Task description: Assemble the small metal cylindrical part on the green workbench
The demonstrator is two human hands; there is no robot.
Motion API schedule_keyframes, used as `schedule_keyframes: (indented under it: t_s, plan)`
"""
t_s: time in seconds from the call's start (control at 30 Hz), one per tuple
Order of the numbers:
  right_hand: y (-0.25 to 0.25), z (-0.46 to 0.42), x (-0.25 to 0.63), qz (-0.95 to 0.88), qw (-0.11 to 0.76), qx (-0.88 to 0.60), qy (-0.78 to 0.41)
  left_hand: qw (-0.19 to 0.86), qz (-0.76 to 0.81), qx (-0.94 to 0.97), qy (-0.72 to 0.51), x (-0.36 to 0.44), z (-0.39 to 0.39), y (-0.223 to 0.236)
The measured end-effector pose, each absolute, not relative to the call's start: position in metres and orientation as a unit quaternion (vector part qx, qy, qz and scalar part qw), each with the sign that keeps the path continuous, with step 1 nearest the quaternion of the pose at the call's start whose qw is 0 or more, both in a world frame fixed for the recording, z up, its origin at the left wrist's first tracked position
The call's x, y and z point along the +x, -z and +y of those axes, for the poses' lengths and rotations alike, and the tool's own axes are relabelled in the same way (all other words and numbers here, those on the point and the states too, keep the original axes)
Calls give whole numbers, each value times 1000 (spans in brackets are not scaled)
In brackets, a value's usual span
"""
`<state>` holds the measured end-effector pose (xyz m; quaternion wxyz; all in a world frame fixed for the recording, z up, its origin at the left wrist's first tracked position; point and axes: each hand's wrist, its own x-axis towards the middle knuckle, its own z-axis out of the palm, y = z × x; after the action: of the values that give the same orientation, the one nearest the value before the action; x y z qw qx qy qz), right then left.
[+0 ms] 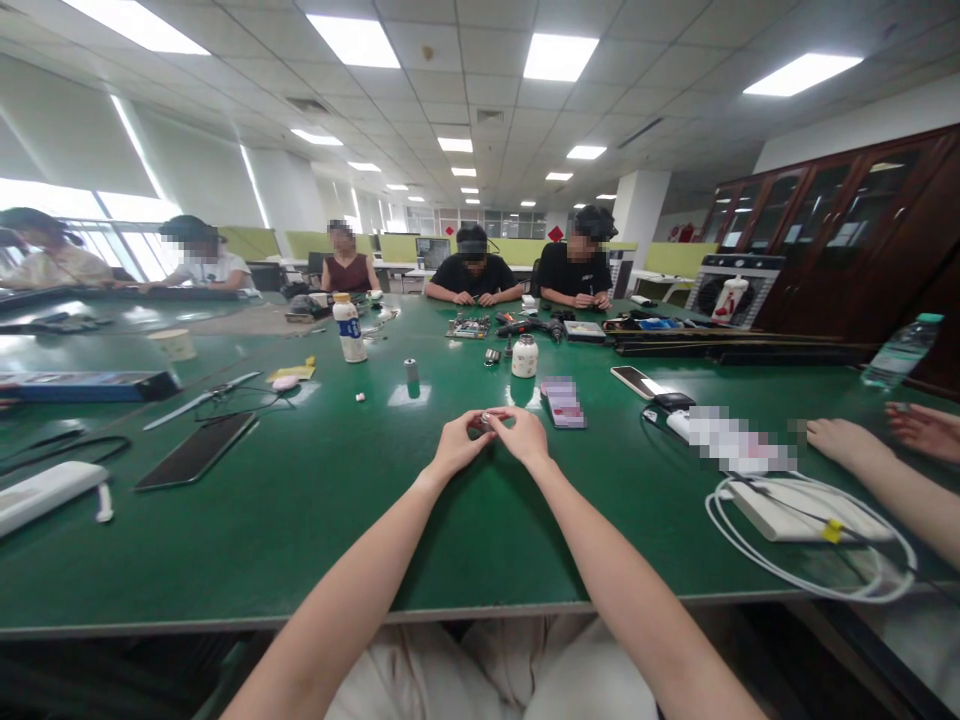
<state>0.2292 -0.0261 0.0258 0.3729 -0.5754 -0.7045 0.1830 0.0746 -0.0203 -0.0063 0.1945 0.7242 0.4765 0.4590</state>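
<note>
Both my hands meet above the green table (pixel 480 530), fingertips together. My left hand (pixel 460 443) is closed in a pinch on a small silvery piece (pixel 487 419), and my right hand (pixel 523 436) pinches the same piece from the other side. Fingers cover most of it, so its kind is not clear. Just right of my hands lies a purple phone-like object (pixel 562 402), its face blurred out. A small grey cylinder (pixel 410 370) stands upright farther off to the left, and a round white bottle (pixel 525 357) stands beyond my hands.
A dark tablet (pixel 196 452) and a white power strip (pixel 52 492) lie left. A milk bottle (pixel 349 328) stands farther back. On the right are coiled white cable (pixel 720 530), a white box (pixel 806 512) and a co-worker's hand (pixel 847 440). Several people sit around the table.
</note>
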Motion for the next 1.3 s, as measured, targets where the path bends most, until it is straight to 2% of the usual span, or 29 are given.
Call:
schedule_keyframes:
  t_s: [0.2, 0.4, 0.47, 0.6, 0.67, 0.9, 1.03, 1.13, 1.3]
  plan:
    - [-30, -20, 223, -696, 361, -599, -162, 180, 482, 726, -457, 74, -20, 6]
    - [-34, -8, 238, -689, 399, -588, -145, 171, 492, 726, -448, 74, -22, 4]
    - [-31, -6, 253, -696, 372, -591, -167, 162, 495, 728, -445, 74, -22, 4]
    - [-20, -10, 282, -703, 238, -636, -210, 141, 500, 731, -442, 74, -21, 7]
    - [-18, -13, 288, -701, 203, -649, -215, 138, 500, 732, -440, 73, -20, 10]
    - [-27, -17, 288, -675, 181, -697, -160, 134, 507, 735, -430, 70, -21, 12]
    - [-27, -20, 290, -681, 174, -689, -178, 127, 513, 736, -423, 71, -23, 11]
    - [-28, -20, 286, -679, 194, -686, -175, 122, 520, 736, -415, 72, -24, 10]
    - [-34, -22, 262, -697, 355, -609, -132, 124, 526, 735, -410, 72, -23, 9]
